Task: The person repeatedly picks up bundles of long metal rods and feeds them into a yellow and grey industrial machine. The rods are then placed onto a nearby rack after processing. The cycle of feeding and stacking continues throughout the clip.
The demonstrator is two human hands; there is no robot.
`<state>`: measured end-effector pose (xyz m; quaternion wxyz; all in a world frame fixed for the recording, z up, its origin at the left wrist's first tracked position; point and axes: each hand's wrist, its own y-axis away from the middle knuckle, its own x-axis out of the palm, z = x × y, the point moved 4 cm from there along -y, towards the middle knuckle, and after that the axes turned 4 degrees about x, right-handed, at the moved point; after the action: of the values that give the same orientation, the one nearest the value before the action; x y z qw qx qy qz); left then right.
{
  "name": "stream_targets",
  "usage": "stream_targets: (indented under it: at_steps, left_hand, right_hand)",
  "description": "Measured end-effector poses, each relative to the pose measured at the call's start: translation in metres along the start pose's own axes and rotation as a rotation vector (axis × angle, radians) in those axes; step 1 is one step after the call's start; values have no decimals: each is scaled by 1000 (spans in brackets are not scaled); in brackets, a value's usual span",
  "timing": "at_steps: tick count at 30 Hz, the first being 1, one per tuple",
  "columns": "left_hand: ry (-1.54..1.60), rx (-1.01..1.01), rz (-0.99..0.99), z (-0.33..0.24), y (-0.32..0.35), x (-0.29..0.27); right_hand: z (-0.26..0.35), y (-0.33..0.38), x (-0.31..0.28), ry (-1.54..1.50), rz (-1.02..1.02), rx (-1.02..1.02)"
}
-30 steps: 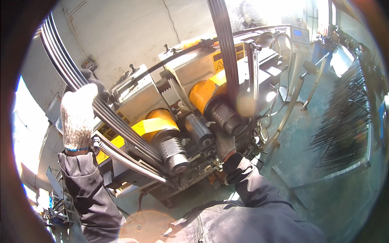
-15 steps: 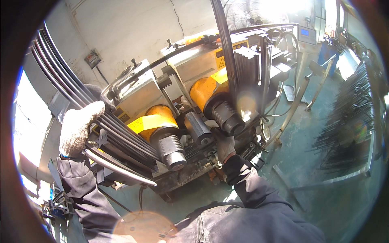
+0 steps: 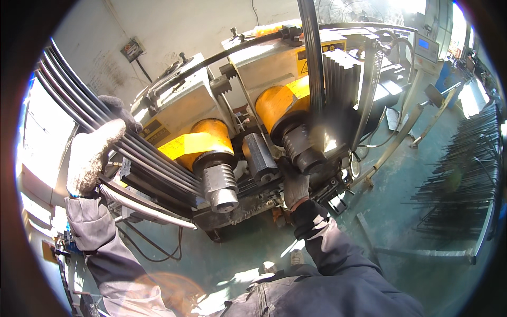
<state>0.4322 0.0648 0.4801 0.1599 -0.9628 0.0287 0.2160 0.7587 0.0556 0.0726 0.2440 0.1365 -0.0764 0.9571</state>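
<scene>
My left hand (image 3: 94,154), in a pale knitted glove with darker fingers, is closed around a bundle of dark metal rods (image 3: 153,162). The rods slope from the upper left down to a ridged steel roller (image 3: 219,185) below a yellow arm (image 3: 198,142) of a bending machine. A dark faceted block (image 3: 259,158) sits between that roller and a second ridged roller (image 3: 303,148). My right hand (image 3: 296,189), in a dark-stained glove, reaches in beside the block, under the second roller. Its fingertips are lost in shadow, so its grip does not show.
Upright dark rods (image 3: 311,58) rise behind the second roller. A control box (image 3: 426,48) with a blue screen stands at the far right. A rack frame (image 3: 422,252) with many thin rods (image 3: 459,179) stands on the right. A pale hose (image 3: 148,208) runs below the bundle.
The view has shifted, so the machine appears farther right and slightly higher. My left hand still holds the rods, and my right hand keeps its place by the block.
</scene>
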Motion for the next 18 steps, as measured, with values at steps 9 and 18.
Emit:
stream_targets:
  at_steps: [9, 18]
  left_hand:
    - [-157, -83, -59, 11, -13, -20]
    - [61, 146, 113, -17, 4, 9]
  right_hand:
    - [-2, 2, 0, -98, 3, 48]
    - [-14, 4, 4, -50, 77, -143]
